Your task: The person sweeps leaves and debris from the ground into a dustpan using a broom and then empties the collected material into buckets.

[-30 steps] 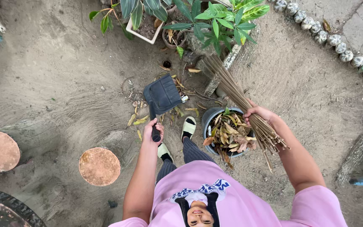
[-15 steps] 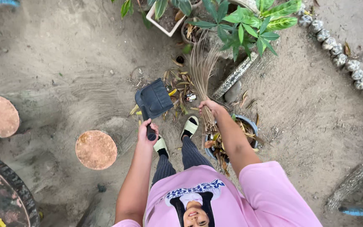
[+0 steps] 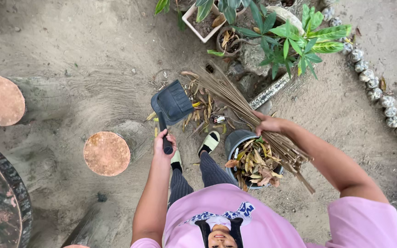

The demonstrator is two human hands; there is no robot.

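I saw the left hand (image 3: 164, 141) closed fully around the handle of a dark dustpan (image 3: 172, 104), and the right hand (image 3: 266, 124) closed around a bundle broom (image 3: 249, 115) made of thin brown sticks. The dustpan's long axis ran from the grip away from the body, tilted slightly toward the right hand, with its open mouth set against a scatter of dry leaves (image 3: 204, 106) on the sandy ground (image 3: 70, 59). The broom lay on a diagonal: its bristle tips fanned out over the leaves on the far side of the pan, while its butt end projected back past the right forearm. The leaves therefore lay between the pan mouth and the bristle tips, ahead of both hands, with the left hand the nearer of the two. A dark bucket (image 3: 235, 140), already loaded with dead leaves, stood just beside the person's feet, directly below the right hand. Two round stepping stones (image 3: 106, 153) lay to the left, and potted plants (image 3: 295, 36) stood beyond the leaf pile. I could not tell whether the pan's lip touched the ground, nor how much debris sat inside it. The broom crossed the bucket's far rim and hid part of it.
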